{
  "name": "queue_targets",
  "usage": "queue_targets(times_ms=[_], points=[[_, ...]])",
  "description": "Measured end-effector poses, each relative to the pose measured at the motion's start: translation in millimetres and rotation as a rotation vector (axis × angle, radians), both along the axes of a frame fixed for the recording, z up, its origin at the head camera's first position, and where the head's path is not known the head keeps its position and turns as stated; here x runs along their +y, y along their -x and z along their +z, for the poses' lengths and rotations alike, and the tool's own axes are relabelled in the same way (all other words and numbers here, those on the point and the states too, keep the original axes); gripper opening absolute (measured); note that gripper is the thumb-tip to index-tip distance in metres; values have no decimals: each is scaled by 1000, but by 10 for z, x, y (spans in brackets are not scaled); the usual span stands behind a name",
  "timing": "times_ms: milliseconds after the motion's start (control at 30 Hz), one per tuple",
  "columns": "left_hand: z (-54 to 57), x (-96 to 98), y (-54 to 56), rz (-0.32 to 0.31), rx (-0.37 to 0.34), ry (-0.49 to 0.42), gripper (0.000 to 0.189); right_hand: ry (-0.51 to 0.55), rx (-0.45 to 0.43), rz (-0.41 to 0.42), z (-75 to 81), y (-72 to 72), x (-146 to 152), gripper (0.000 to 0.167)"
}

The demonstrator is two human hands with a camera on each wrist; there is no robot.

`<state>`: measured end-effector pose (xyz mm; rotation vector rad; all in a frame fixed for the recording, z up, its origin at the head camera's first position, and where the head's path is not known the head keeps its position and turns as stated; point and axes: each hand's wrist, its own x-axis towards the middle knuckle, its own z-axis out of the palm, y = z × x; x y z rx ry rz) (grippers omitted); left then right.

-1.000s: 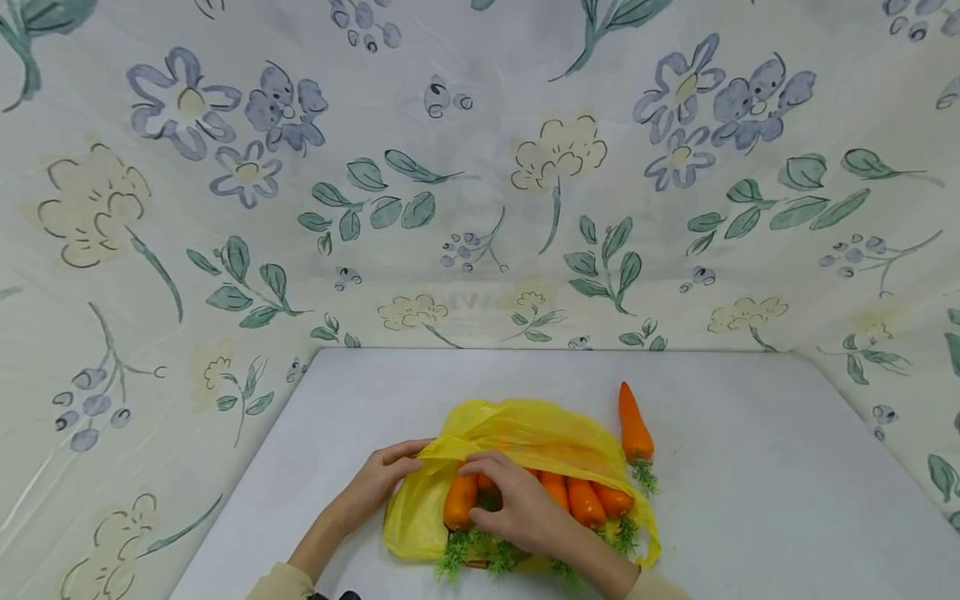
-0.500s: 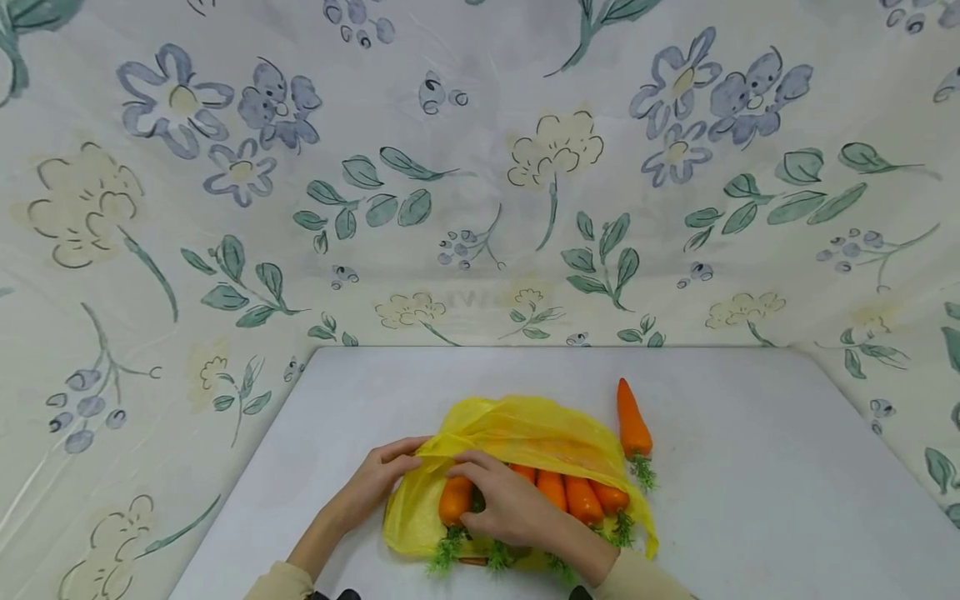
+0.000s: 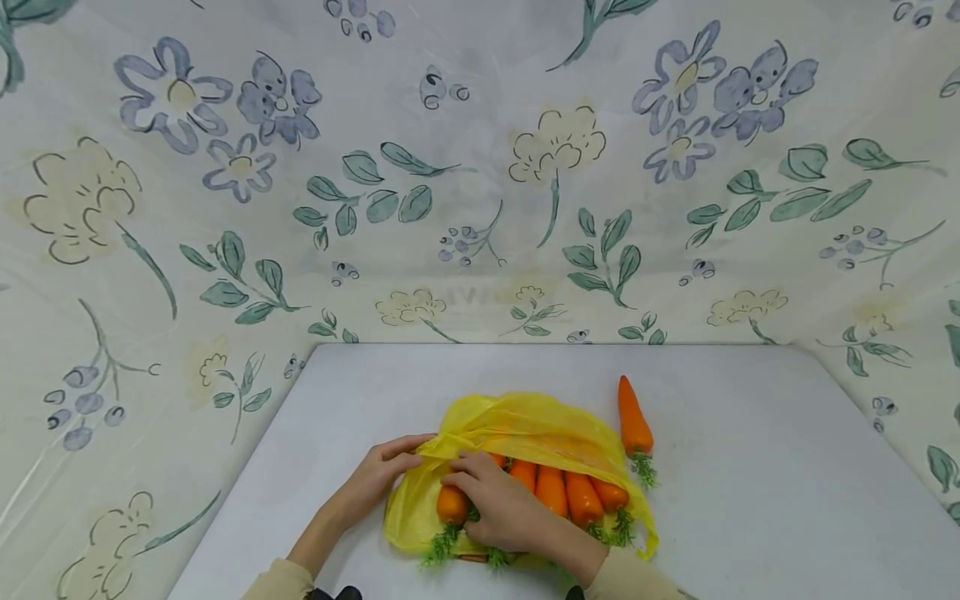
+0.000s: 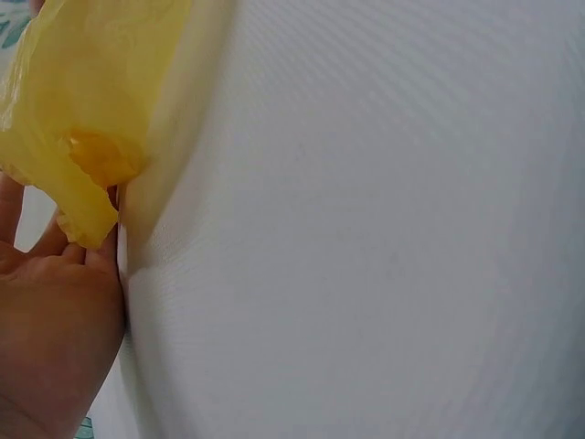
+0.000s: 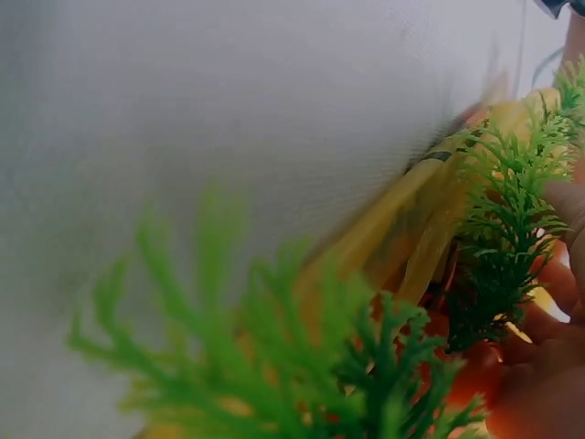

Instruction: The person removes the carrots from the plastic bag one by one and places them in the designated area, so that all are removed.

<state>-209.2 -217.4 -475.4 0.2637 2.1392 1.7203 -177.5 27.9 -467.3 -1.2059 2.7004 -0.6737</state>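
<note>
A yellow plastic bag (image 3: 510, 412) lies on the table with its mouth toward me. Several orange carrots with green tops, such as one carrot (image 3: 551, 490), lie side by side in its opening. My left hand (image 3: 367, 483) holds the bag's left edge; in the left wrist view, yellow film (image 4: 91, 197) hangs between its fingers. In the bag's mouth, my right hand (image 3: 502, 504) grips the leftmost carrot (image 3: 452, 505), fingers curled over it and thumb at its right side. Green leaves (image 5: 512, 201) partly hide the right hand in the right wrist view.
A single carrot (image 3: 634, 421) lies outside the bag, to its right, tip pointing away. The white table (image 3: 750, 467) extends on both sides of the bag. Flower-patterned sheeting (image 3: 480, 250) rises behind and beside the table.
My right hand has shifted slightly left and toward me, and the leftmost carrot has moved with it, apart from the others. The left hand stays at the bag's edge.
</note>
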Motion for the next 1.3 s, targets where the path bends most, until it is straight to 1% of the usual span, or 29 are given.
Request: queue_targets(times_ms=[67,333,567,800,933,1100,1300], points=[[-2,2,-1,3,1,3,46,-4,27,3,-6,-4,-11,58],[-3,13,-2,12,-1,5,46,-27,83,-4,-17,-21,-54,56],[8,19,-4,20,-7,4,45,-13,70,-12,-13,-27,-88,51],[23,36,-2,30,-8,12,44,0,102,10,-55,-46,-69,49],[14,39,1,31,-13,10,45,19,86,5,-73,-52,-55,50],[7,28,0,31,-24,-6,45,47,52,0,-55,-56,-31,50],[5,14,-1,20,-18,-6,45,53,-30,-17,7,-65,0,51]])
